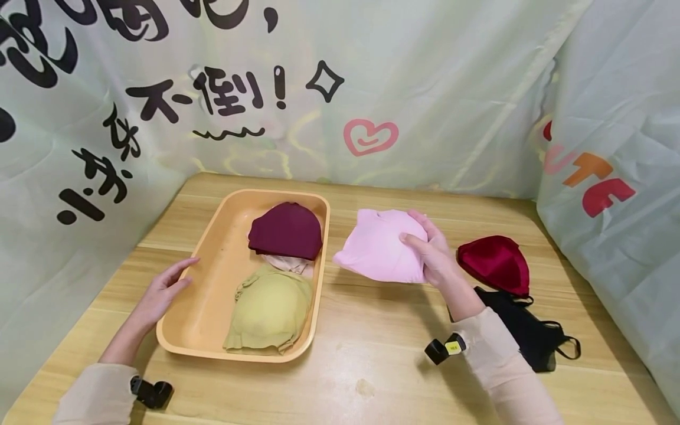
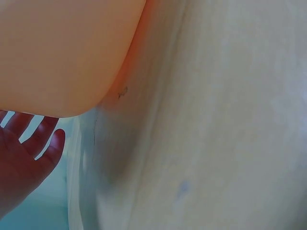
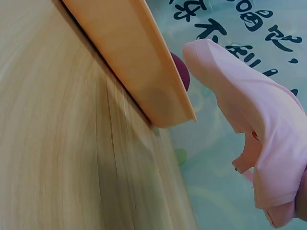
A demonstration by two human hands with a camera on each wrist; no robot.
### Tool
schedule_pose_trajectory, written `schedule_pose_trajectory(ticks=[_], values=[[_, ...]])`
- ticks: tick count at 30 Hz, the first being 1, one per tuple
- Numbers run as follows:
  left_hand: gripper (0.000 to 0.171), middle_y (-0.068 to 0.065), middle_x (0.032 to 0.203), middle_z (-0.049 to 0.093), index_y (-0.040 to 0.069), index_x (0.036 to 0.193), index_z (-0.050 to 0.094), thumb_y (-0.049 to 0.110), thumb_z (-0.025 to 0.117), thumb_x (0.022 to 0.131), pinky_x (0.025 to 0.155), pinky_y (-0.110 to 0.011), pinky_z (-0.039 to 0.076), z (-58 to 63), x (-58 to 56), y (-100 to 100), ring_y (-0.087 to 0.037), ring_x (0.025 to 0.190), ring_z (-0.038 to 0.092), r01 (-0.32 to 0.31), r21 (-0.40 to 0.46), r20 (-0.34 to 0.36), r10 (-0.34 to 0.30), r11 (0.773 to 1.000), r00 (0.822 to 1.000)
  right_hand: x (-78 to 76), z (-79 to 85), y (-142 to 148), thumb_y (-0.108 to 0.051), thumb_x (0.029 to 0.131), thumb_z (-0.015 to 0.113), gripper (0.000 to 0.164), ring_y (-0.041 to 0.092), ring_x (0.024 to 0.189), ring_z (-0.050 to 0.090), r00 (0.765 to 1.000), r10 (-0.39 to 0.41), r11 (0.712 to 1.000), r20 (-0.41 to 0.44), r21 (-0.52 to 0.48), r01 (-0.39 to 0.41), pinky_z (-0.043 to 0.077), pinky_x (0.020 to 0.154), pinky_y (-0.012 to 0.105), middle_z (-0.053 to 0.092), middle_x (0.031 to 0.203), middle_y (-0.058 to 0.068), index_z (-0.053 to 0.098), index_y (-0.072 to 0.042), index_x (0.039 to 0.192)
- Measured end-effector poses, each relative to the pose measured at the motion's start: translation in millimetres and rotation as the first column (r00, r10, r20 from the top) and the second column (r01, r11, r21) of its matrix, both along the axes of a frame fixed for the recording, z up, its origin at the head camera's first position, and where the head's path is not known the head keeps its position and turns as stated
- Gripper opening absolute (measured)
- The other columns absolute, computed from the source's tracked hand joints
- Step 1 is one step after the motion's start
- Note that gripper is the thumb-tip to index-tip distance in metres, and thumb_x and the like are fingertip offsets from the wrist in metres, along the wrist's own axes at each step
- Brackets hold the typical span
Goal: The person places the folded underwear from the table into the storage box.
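My right hand (image 1: 438, 257) grips a folded pink bra (image 1: 379, 245) by its right side, thumb on top, and holds it above the table right of the orange tray (image 1: 204, 307). In the right wrist view the pink bra (image 3: 259, 115) hangs beside the tray's outer wall, partly hiding the fingers. At the tray's left rim my left hand (image 1: 162, 292) rests with fingers extended and nothing gripped. Inside the tray, along its right side, lie a folded maroon bra (image 1: 287, 230), a pale pink fabric piece (image 1: 289, 264) partly under it, and a yellow-green bra (image 1: 273, 307).
On the table's right side lies a dark red bra (image 1: 499, 262), with a black strappy bra (image 1: 523, 324) just in front, partly hidden by my right forearm. Printed cloth walls (image 1: 451, 106) stand around the wooden table (image 1: 372, 348).
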State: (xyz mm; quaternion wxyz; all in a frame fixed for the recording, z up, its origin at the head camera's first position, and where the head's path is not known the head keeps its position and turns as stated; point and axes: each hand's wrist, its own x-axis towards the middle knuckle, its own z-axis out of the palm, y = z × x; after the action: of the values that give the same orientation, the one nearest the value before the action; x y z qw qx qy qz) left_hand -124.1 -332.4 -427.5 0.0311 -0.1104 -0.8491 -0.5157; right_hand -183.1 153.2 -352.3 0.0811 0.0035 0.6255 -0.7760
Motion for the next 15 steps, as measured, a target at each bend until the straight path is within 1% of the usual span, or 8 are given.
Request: schedule_pose_trajectory(ticks=[8,13,15], values=[[0.040,-0.037,0.137,0.023,-0.004,0.133,0.039,0.012,0.043,0.097,0.084,-0.002,0.030,0.4,0.5,0,0.015,0.116,0.025,0.003,0.004,-0.006,-0.003,1.000,1.000,4.4,2.6,-8,0.004,0.085,0.049,0.064,0.007,0.085,0.053,1.000,0.015,1.000,-0.011,-0.013,-0.015,0.048,0.065,0.021,0.038,0.118,0.001,0.024,-0.005,0.142],[0.040,-0.038,0.136,0.025,-0.005,0.133,0.039,0.010,0.043,0.096,0.085,-0.002,0.030,-0.3,-0.3,0,0.015,0.116,0.025,0.006,-0.001,-0.021,-0.006,1.000,1.000,8.5,4.2,-14,0.003,0.085,0.050,0.062,0.008,0.088,0.052,0.999,0.038,0.999,-0.003,-0.030,-0.038,0.048,0.066,0.021,0.036,0.123,0.001,0.027,-0.007,0.141],[0.039,-0.036,0.137,0.026,-0.005,0.132,0.039,0.009,0.044,0.096,0.085,-0.002,0.030,-0.6,-0.5,0,0.015,0.116,0.025,0.006,-0.002,-0.028,-0.006,1.000,1.000,9.9,4.4,-17,0.002,0.085,0.050,0.062,0.007,0.089,0.052,0.999,0.048,0.998,-0.008,-0.033,-0.048,0.048,0.067,0.021,0.035,0.126,0.001,0.027,-0.007,0.142]])
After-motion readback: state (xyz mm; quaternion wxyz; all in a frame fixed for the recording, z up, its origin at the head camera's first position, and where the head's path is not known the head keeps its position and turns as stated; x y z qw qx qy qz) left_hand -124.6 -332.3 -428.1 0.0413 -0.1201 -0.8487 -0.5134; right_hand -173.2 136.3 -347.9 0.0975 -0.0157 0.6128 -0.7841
